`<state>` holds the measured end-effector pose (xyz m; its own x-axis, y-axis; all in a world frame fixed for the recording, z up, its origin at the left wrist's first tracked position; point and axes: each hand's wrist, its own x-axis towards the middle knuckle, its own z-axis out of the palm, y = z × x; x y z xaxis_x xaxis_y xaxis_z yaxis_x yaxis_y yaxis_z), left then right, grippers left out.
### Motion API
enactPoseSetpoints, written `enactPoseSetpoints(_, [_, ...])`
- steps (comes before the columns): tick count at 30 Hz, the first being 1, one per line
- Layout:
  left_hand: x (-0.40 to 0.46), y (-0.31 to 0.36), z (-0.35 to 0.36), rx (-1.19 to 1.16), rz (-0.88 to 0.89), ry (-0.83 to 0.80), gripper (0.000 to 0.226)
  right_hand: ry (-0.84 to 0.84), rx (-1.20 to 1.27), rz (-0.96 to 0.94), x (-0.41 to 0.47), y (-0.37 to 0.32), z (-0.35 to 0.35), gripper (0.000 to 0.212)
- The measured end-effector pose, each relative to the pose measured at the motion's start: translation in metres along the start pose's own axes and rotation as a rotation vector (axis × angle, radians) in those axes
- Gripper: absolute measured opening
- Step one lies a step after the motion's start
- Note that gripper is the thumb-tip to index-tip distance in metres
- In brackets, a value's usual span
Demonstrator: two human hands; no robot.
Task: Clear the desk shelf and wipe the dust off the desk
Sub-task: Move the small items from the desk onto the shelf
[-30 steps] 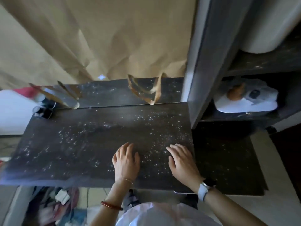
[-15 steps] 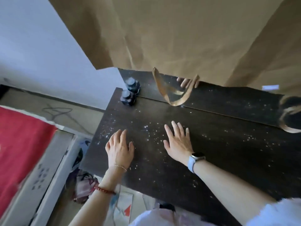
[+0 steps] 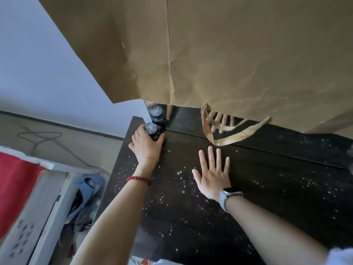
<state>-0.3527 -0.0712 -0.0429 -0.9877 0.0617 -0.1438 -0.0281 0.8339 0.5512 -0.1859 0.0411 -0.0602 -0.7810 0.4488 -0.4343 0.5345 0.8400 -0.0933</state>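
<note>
The dark wooden desk [image 3: 257,197] is speckled with white dust. At its far left corner stands a small dark jar [image 3: 151,129] with a dusty lid, right against a mirror strip [image 3: 183,119] that shows its reflection. My left hand [image 3: 146,144] curls round that jar. My right hand [image 3: 213,175], with a watch on the wrist, lies flat on the desk with fingers spread, holding nothing.
Brown paper [image 3: 219,54] covers the mirror above the desk, and a gold ribbon loop [image 3: 227,134] hangs from its lower edge onto the desk. To the left are a white wall, a red cloth [image 3: 15,188] and clutter on the floor below the desk edge.
My left hand has moved from flat on the desk forward to the far left corner and closed round the jar. The right hand has stayed flat. The view has come closer.
</note>
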Motion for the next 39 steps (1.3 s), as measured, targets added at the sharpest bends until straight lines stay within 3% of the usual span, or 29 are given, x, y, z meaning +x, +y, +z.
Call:
enactPoseSetpoints(4, [-0.004,-0.007,-0.001,-0.037,0.071,0.042,0.06,-0.008,-0.017,-0.036,-0.001,0.002,0.002,0.074])
enactPoseSetpoints(10, [-0.078,-0.013,-0.014,-0.162,0.252,0.085,0.055,0.007,0.039,-0.098,-0.005,0.008,-0.007,0.059])
enactPoseSetpoints(17, [-0.177,0.02,-0.004,-0.207,0.408,-0.04,0.054,0.275,0.34,-0.18,-0.076,0.08,-0.017,0.047])
enactPoseSetpoints(22, [-0.253,0.089,0.037,-0.224,0.615,-0.17,0.057,0.451,0.489,-0.013,-0.162,0.196,0.004,0.044])
enactPoseSetpoints(33, [-0.481,0.277,0.164,-0.206,0.969,-0.366,0.059,0.637,0.373,0.28,-0.313,0.482,0.012,0.044])
enactPoseSetpoints(39, [-0.554,0.359,0.193,-0.284,1.055,-0.327,0.06,0.782,0.431,0.343,-0.325,0.59,-0.024,0.043])
